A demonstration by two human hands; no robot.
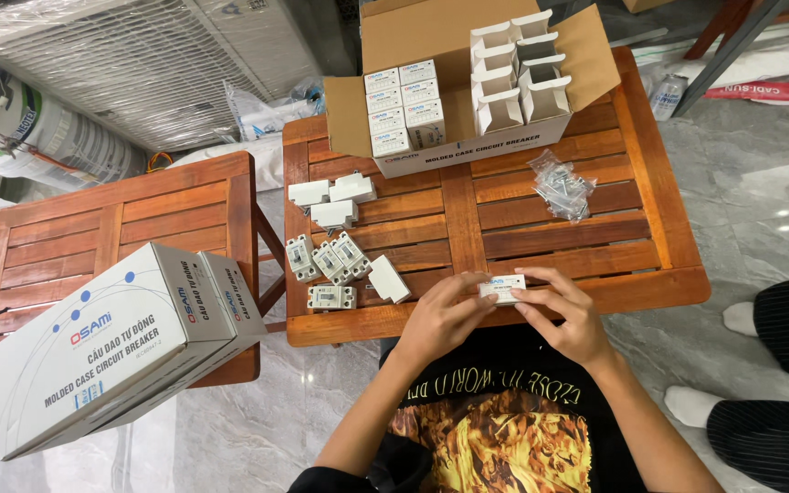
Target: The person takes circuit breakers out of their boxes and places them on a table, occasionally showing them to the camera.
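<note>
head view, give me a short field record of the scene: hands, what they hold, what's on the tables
left hand: fingers pinch the left end of a small white circuit breaker
right hand: fingers grip the same breaker's right end
near table: slatted wood, hands at its front edge
loose breakers: a cluster left of the hands
small white boxes: behind that cluster
open carton: at the far edge, holds closed and open small boxes
screw bags: clear, right of centre
closed carton: on the left table, overhanging its front edge
</note>
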